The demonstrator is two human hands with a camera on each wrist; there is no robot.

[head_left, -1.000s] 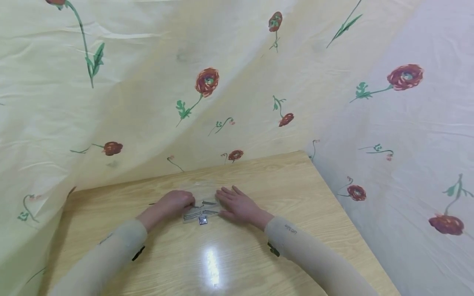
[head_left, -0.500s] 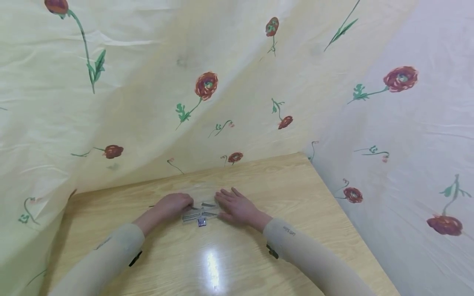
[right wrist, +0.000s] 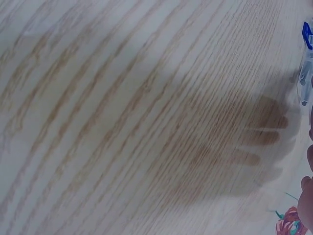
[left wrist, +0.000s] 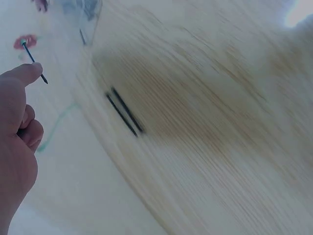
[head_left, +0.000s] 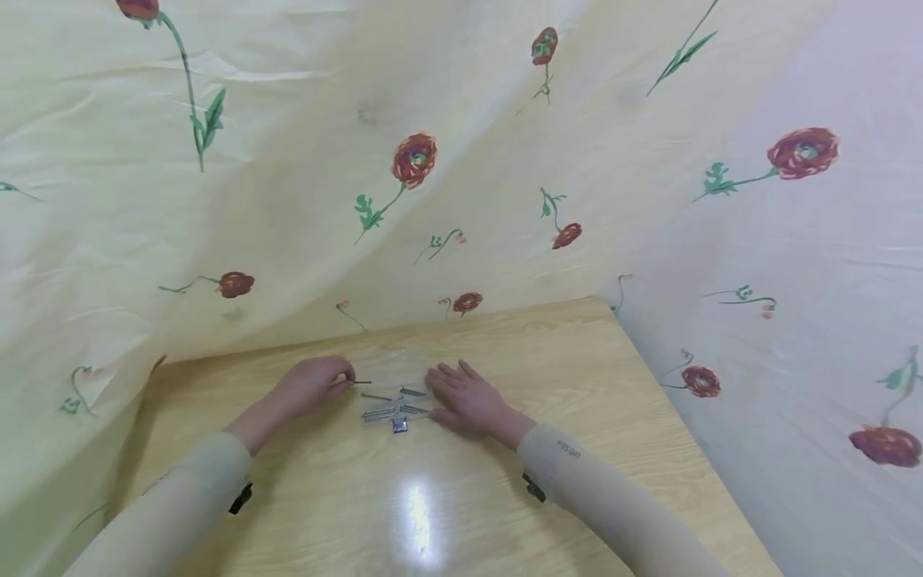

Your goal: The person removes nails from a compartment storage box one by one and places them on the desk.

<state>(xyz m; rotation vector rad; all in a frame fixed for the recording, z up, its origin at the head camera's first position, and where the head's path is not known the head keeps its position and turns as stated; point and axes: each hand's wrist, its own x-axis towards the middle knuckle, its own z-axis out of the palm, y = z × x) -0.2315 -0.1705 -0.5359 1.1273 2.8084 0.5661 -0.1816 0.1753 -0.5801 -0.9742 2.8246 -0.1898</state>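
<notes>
My left hand (head_left: 306, 386) pinches a thin dark nail (left wrist: 29, 53) between thumb and forefinger, its pointed end sticking out past the thumb. The hand is just left of a clear plastic compartment box (head_left: 398, 407), apart from it. Inside the box lie several nails (head_left: 378, 415) in separate compartments. At the box's right edge my right hand (head_left: 472, 401) lies flat, fingers straight and spread. Two more dark nails (left wrist: 124, 112) rest side by side on the table in the left wrist view; the left hand and arm hide them in the head view.
A blue latch (head_left: 400, 425) is at the box's front. The wood-grain table (head_left: 505, 497) reaches back to a flower-patterned cloth (head_left: 303, 200), which also hangs along the right side. Lamp light glares off the tabletop in front.
The left hand has come out of the box and shifted left and back, with a nail lifted in its fingertips. My right hand has stayed by the box.
</notes>
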